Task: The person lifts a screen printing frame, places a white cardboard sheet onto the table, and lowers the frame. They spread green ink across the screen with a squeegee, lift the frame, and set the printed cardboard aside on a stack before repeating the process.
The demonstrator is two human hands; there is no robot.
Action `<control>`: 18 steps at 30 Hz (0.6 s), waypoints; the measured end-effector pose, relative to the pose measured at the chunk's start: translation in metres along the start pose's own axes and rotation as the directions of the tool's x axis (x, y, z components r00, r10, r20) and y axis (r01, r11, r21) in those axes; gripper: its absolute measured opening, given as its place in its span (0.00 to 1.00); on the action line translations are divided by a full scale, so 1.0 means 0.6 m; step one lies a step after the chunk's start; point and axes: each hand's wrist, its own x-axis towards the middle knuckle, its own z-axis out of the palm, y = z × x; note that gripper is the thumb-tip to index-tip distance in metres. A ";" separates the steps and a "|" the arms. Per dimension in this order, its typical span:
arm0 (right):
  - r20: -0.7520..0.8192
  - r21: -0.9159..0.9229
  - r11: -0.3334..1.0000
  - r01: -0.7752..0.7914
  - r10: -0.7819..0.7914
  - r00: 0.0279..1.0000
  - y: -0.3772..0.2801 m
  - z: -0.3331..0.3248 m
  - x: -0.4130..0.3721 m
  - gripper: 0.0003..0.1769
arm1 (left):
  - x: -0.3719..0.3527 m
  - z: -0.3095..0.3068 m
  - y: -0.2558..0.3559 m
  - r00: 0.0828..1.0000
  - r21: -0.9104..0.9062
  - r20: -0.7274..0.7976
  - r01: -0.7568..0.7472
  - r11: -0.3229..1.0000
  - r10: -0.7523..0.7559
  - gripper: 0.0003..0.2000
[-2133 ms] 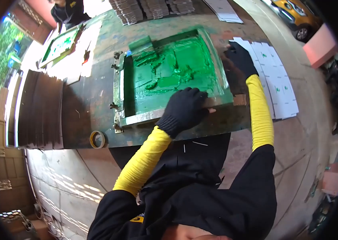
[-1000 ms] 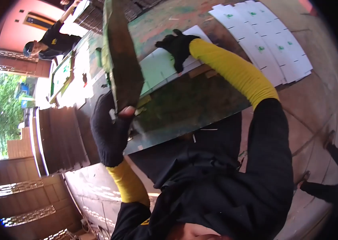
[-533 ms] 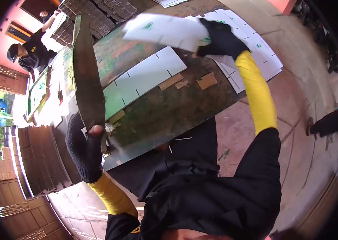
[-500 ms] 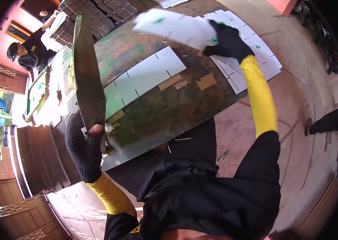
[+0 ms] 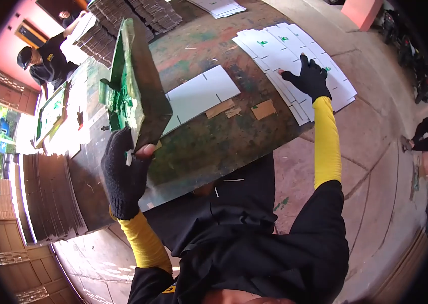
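My left hand [image 5: 125, 175], in a black glove with the thumb tip bare, grips the near edge of a screen-printing frame [image 5: 148, 96]. The frame stands tilted up off the table, its inner side smeared with green ink. Beside and partly behind it lies a white card sheet [image 5: 204, 93] with short dark slits along its edges. Over at the right, my gloved right hand [image 5: 309, 78] rests with fingers spread on overlapping white printed sheets [image 5: 262, 55] bearing small green marks. Nothing shows in its grasp.
Brown cardboard scraps [image 5: 263, 109] lie on the stained table [image 5: 214, 137]. Tall stacks of cardboard [image 5: 145, 17] stand at the back, another stack [image 5: 52, 197] at left. More white sheets [image 5: 219, 6] lie at the far edge. A co-worker [image 5: 52, 61] is beside another frame [image 5: 52, 114].
My right hand has brought the white sheet down onto the printed pile and let it go; its fingers are now spread. The frame in my left hand has turned, showing its green inner side.
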 end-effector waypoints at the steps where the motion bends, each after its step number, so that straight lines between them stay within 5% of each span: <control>1: -0.091 0.017 1.000 0.021 -0.019 0.996 -0.016 -0.002 -0.007 0.59 | 0.000 0.002 0.002 1.000 -0.006 -0.005 -0.022 1.000 0.022 0.24; 5: -0.105 0.328 0.868 0.372 -0.358 0.928 -0.124 0.007 -0.037 0.41 | 0.005 0.020 0.010 0.999 -0.034 0.014 -0.028 0.999 0.029 0.22; 7: -0.293 0.350 0.757 0.552 -0.471 0.832 -0.182 0.043 -0.070 0.27 | 0.006 0.030 0.016 0.999 -0.050 0.023 -0.025 0.998 0.026 0.21; 18: -0.270 0.318 0.743 0.590 -0.525 0.807 -0.224 0.108 -0.105 0.20 | 0.008 0.149 0.019 0.952 0.029 0.295 -0.096 0.995 0.084 0.19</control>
